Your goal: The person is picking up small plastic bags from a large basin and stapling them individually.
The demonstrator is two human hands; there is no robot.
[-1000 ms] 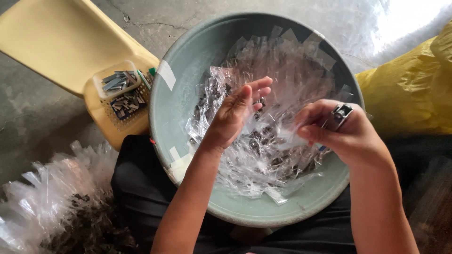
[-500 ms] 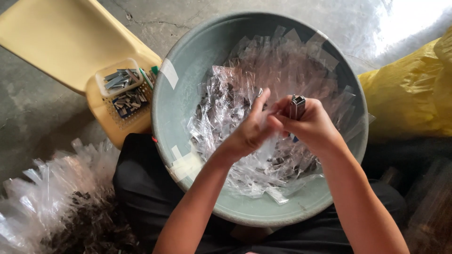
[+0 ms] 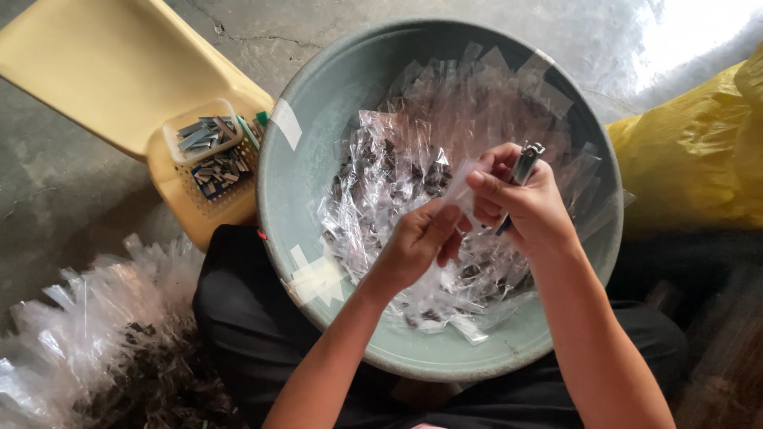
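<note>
Concrete floor [image 3: 71, 199], grey and cracked, lies under everything I see from the head camera, with the big grey-green round plastic basin [image 3: 318, 143] resting on the dark-trousered lap so both hands can work over it. Nearest me, my left hand [image 3: 417, 242] pinches a small clear plastic sleeve bag [image 3: 461, 191] between thumb and fingers, holding its mouth up toward the other hand. Touching it from the right, my right hand [image 3: 528, 208] is closed around a small silver metal nail clipper [image 3: 524, 164], its tip poking up above the fingers just beside the bag's mouth; I judge it is held upright like this to line up with the opening. Beneath both hands, the basin holds a heap of clear bags with dark pieces inside [image 3: 397, 175], within easy reach. Further left of the left hand, beyond the rim, a small clear plastic tub of grey metal pieces [image 3: 208, 143] sits in a yellow mesh basket on a yellow plastic stool [image 3: 111, 71]. Low on the left, another pile of clear bags [image 3: 87, 326] spreads on the floor. Far to the right of the right hand bulges a yellow plastic sack [image 3: 691, 159].
</note>
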